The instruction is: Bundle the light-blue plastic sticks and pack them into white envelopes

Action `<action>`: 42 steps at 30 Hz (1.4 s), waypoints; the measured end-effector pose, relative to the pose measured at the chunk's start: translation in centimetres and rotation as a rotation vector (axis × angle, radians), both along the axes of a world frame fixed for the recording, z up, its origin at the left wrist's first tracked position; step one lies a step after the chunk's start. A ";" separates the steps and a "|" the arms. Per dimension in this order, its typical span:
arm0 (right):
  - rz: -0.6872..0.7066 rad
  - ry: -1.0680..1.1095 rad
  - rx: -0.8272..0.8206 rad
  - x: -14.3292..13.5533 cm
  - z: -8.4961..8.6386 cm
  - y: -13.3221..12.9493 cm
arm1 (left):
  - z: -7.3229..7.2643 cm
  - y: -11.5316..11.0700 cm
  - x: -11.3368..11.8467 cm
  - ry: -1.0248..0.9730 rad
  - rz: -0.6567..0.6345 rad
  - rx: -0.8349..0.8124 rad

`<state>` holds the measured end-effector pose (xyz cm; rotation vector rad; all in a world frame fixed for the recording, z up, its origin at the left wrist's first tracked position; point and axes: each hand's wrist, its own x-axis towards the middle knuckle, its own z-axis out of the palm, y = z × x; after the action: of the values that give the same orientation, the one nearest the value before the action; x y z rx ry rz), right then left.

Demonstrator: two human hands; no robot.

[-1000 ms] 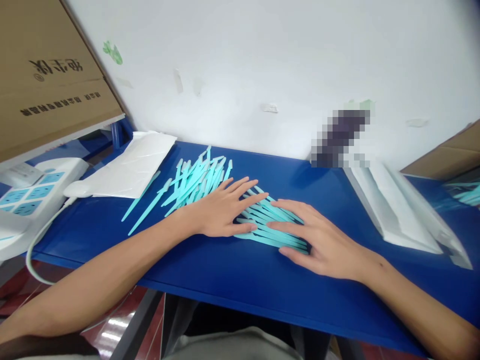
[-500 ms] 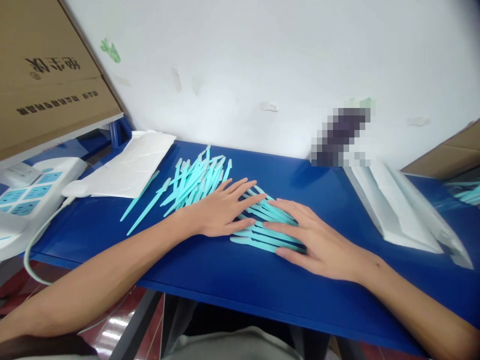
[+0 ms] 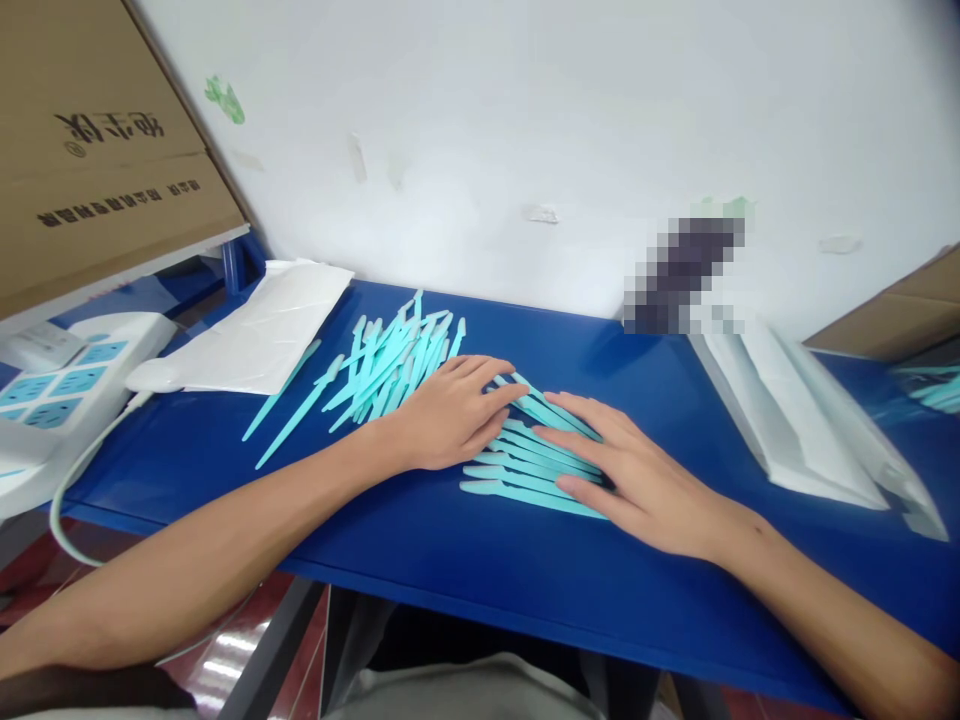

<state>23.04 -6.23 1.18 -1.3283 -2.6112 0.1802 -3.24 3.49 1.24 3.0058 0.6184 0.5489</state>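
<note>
Turquoise eyebrow razors [image 3: 536, 462] with pale capped heads lie side by side in a row on the blue table. My left hand [image 3: 457, 412] is at the head end of this row, fingers bent and thumb drawn in, closed on a razor [image 3: 544, 408] at the far side. The exact grip is partly hidden. Over the handle ends rests my right hand [image 3: 637, 475], its fingers spread and touching the razors without grasping them. A loose pile of eyebrow razors [image 3: 397, 355] lies beyond my left wrist.
Two single razors [image 3: 300, 410] lie left of the pile, beside a white bag [image 3: 255, 330]. A power strip [image 3: 64, 385] with a cable stands at the left. White packaging [image 3: 795, 420] lies at the right. A white wall [image 3: 465, 130] rises behind the table [image 3: 420, 550].
My left fingers have gone from stretched out to bent and drawn in. My right fingers have shifted slightly over the handles. More of the near razors shows now.
</note>
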 end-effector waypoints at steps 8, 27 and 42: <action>-0.100 -0.040 0.004 0.2 -0.3 0.3 | 0.1 -0.1 -0.1 0.056 0.020 0.017; -0.083 -0.052 -0.066 -0.4 -0.5 0.2 | 0.4 -0.4 -0.6 0.246 -0.065 -0.249; -0.186 -0.240 0.209 -4.9 -0.2 2.3 | 0.3 -3.2 3.9 0.398 0.284 0.088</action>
<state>18.16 -3.89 0.98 -1.5887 -2.5816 -0.2899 0.69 0.33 1.53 3.1505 1.0784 -0.0294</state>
